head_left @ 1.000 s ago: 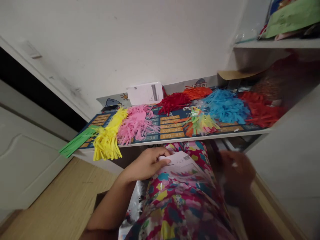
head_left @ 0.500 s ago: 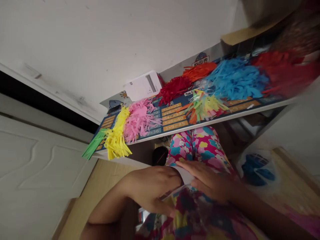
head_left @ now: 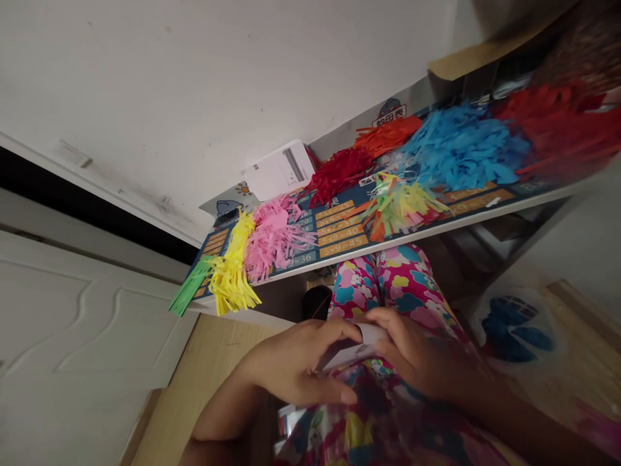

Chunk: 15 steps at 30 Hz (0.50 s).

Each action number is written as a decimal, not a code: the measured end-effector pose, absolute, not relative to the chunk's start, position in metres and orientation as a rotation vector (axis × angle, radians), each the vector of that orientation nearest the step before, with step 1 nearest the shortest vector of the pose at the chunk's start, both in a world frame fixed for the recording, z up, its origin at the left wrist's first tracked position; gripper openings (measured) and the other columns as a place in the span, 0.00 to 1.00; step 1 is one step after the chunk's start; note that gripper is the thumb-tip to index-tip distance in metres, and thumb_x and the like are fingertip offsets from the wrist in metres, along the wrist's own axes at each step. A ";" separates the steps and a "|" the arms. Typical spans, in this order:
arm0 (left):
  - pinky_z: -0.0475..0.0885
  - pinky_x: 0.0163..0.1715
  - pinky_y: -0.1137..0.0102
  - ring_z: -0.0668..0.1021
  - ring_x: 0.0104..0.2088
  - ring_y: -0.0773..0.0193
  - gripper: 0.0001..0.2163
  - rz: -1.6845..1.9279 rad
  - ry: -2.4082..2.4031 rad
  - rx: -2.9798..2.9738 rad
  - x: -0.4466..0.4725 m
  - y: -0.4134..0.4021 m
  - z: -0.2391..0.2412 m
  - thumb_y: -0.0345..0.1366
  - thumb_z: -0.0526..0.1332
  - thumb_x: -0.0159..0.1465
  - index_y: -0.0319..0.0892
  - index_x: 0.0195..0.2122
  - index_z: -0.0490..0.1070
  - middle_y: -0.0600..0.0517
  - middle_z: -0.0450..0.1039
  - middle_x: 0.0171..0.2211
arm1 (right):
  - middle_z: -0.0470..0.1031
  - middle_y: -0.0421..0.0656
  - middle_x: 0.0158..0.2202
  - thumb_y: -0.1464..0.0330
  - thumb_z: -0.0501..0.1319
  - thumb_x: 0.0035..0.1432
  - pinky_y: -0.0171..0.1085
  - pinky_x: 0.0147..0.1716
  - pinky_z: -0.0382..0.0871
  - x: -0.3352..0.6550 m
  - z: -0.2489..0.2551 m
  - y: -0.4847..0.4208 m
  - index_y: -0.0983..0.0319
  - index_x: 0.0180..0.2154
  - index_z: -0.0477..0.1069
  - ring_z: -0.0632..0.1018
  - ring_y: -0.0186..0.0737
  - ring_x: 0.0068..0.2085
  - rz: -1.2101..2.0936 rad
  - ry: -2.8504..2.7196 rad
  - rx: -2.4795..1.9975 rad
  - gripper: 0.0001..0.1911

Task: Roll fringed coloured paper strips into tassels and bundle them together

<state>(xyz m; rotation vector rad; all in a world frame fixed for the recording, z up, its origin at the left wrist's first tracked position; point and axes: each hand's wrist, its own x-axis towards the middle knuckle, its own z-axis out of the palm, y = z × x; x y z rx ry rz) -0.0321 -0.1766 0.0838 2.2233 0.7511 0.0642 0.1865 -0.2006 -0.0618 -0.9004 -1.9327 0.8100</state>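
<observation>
Over my lap in flowered trousers [head_left: 388, 291], my left hand [head_left: 295, 366] and my right hand [head_left: 420, 359] both grip a small white sheet of paper [head_left: 356, 346] between them, fingers curled round its edges. Above, the desk [head_left: 339, 255] carries bunches of cut paper fringe: green [head_left: 189, 294], yellow [head_left: 230, 272], pink [head_left: 274, 236], dark red [head_left: 337, 171], orange [head_left: 388, 134], blue [head_left: 458, 145], red [head_left: 557, 126] and a mixed-colour bunch [head_left: 398, 207].
A white printed sheet [head_left: 279, 169] leans against the wall at the back of the desk. A white door [head_left: 72, 336] stands at the left. A white bag with blue print [head_left: 509, 323] lies on the wooden floor [head_left: 213, 353] at the right.
My right hand has come in from the right and joined my left hand on the paper. The view has tilted and swung left, and the hands have dropped lower over my lap.
</observation>
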 end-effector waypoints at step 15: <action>0.68 0.29 0.75 0.75 0.29 0.65 0.24 0.011 0.612 2.251 -0.035 -0.171 0.083 0.44 0.62 0.66 0.42 0.60 0.62 0.47 0.78 0.38 | 0.79 0.43 0.35 0.63 0.56 0.66 0.37 0.37 0.73 0.179 -0.068 -0.200 0.57 0.36 0.66 0.80 0.41 0.38 0.870 -1.697 -0.834 0.06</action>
